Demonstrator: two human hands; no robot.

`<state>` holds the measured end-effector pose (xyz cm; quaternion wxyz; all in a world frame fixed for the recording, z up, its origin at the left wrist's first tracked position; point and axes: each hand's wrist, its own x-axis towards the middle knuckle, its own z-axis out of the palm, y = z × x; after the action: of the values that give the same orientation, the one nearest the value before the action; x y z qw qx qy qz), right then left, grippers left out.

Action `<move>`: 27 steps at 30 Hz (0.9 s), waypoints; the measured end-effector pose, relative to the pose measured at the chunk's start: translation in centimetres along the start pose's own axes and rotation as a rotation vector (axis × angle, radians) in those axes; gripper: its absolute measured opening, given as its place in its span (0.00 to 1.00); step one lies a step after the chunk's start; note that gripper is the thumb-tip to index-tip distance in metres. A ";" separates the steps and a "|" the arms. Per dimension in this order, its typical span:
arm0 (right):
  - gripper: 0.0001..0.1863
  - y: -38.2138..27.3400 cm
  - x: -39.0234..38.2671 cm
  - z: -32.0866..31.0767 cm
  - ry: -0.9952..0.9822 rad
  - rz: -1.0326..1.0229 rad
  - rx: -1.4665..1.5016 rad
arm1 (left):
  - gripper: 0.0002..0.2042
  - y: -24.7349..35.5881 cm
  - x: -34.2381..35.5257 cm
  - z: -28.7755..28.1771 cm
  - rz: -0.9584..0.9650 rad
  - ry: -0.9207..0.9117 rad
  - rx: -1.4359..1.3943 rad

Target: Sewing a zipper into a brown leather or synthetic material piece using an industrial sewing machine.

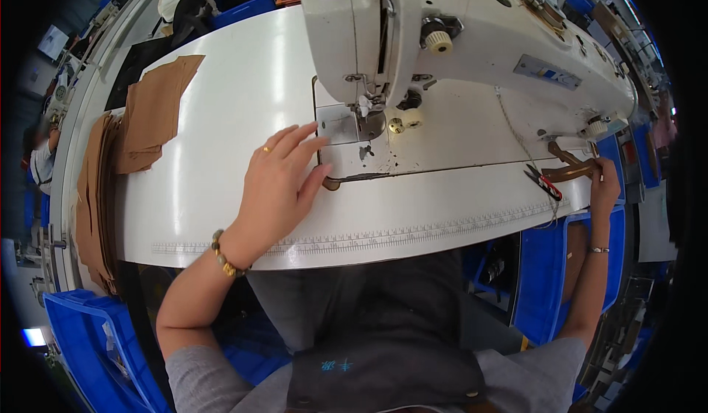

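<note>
My left hand (274, 181) rests at the left edge of the sewing machine's bed, its fingers stretched out and apart with nothing between them. Its fingertips reach the metal needle plate (338, 124), just left of the presser foot (366, 106). Far to the right, my right hand (606, 186) has its fingers closed on the end of a brown looped strip (571, 168) at the table's right end. What the strip is made of I cannot make out. Thread snips (544, 183) with red-and-black handles lie beside the strip, a cord next to them.
The white sewing machine (472, 37) stands over the white table (214, 147). Brown fabric pieces lie in a loose pile (156, 110) and a thick stack (94, 199) at the left. A ruler strip (354, 236) runs along the front edge. Blue bins (103, 346) stand below both ends.
</note>
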<state>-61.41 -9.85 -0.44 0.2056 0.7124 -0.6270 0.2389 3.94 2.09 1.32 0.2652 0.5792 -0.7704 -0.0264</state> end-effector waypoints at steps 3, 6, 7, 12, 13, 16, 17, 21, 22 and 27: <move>0.12 -0.6 0.1 -0.2 0.046 -0.026 0.028 | 0.16 -1.4 4.9 1.7 -0.059 -0.022 -0.147; 0.14 -1.6 0.6 -1.6 0.173 -0.161 0.127 | 0.13 -1.9 8.3 3.4 -0.227 -0.162 -0.225; 0.14 -2.2 0.8 -2.4 0.148 -0.163 0.103 | 0.13 -2.1 8.8 3.6 -0.248 -0.172 -0.218; 0.10 -8.2 0.8 -6.9 0.267 -0.294 0.255 | 0.04 -3.0 8.1 3.3 -0.103 -0.242 -0.130; 0.10 -10.1 0.5 -7.5 0.313 -0.349 0.304 | 0.04 -3.3 7.4 2.8 -0.104 -0.237 -0.118; 0.11 -17.1 -0.7 -8.2 0.231 -0.510 0.376 | 0.07 -3.7 5.1 1.2 -0.028 -0.291 -0.007; 0.12 -19.6 -1.0 -8.2 0.167 -0.611 0.399 | 0.11 -3.5 4.4 0.9 -0.040 -0.188 0.124; 0.15 -28.5 -0.5 -5.4 -0.013 -0.950 0.587 | 0.21 -1.6 2.7 1.5 0.025 -0.039 0.280; 0.16 -30.5 -0.5 -4.4 -0.003 -0.972 0.631 | 0.20 -1.0 2.5 2.0 0.081 -0.009 0.301; 0.18 -35.8 -1.3 -1.6 -0.022 -0.993 0.732 | 0.19 0.0 3.7 4.5 0.053 -0.078 0.353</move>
<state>-26.21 -3.26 0.28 0.0282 0.9460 -0.0999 0.3071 1.25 -2.41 -1.15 0.1301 0.5947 -0.7878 0.0939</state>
